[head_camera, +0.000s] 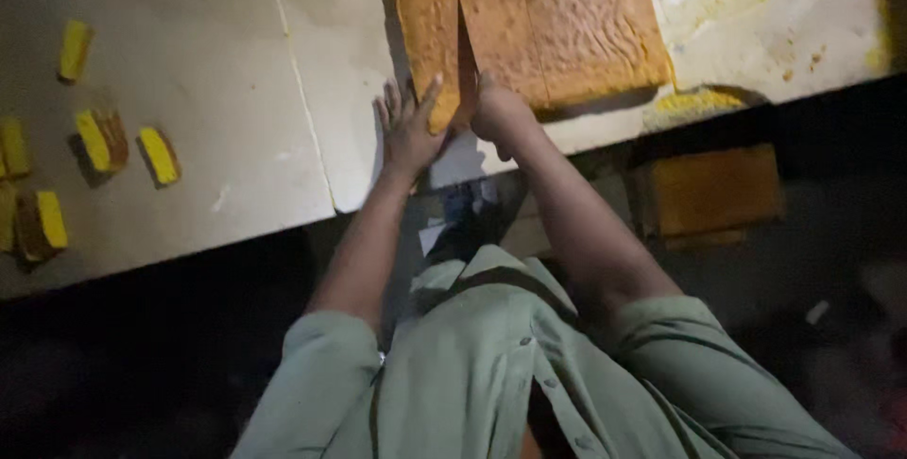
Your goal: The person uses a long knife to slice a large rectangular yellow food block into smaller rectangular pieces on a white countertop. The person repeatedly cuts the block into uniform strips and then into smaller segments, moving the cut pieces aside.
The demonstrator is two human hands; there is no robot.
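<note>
Sponge cake slab [567, 29] at the surface's [189, 62] near edge, one strip nearly cut free: left hand [408, 128] flat, fingers spread, steadying the strip; right hand [499, 111] fisted on a knife [466, 62]; bulk uncut; small cut pieces [99, 138] lie toward the left edge.

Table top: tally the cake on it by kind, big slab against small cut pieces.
Large orange-brown rectangular cake slab, partly sliced: 1
Small yellow cut cake pieces: 5
Total: 6
</note>
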